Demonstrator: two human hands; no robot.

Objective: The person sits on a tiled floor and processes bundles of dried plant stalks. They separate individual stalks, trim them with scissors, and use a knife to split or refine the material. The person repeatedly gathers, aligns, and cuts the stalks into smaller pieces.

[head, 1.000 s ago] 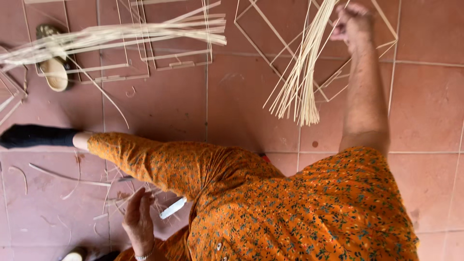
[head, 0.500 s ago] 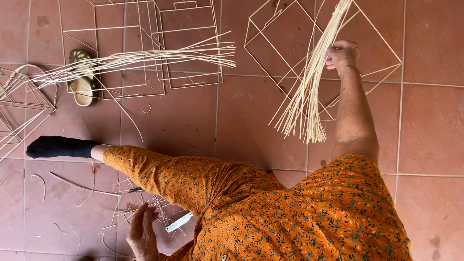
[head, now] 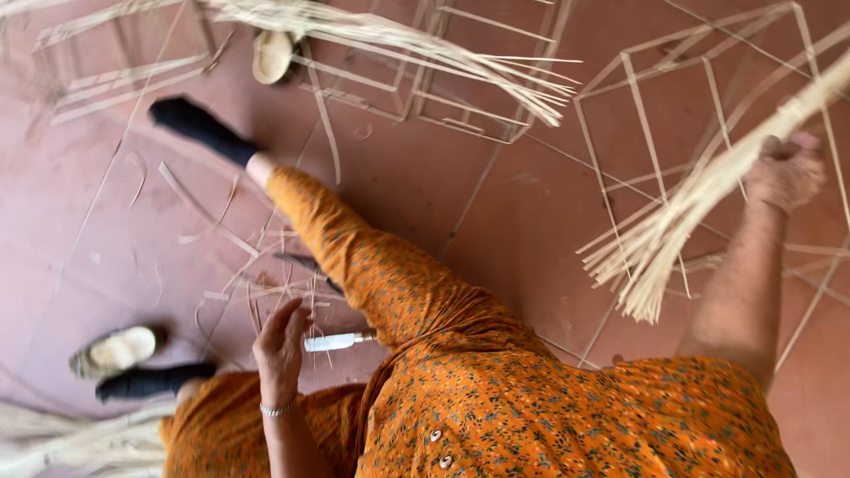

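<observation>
No packages, labels, signs, screens.

You get soft, even daylight with faint shadows and no glare. Motion blurs the right hand (head: 786,170) and frame edges.

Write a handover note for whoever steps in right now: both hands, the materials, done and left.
Right hand: closed in a grip on the bundle of pale thin cane strips, held up over the red tiled floor.
Left hand: open, empty, beside the small metal-bladed knife lying on the floor.
Done: several pale strip box frames stand assembled.
Left: the held strips are loose, unworked.
</observation>
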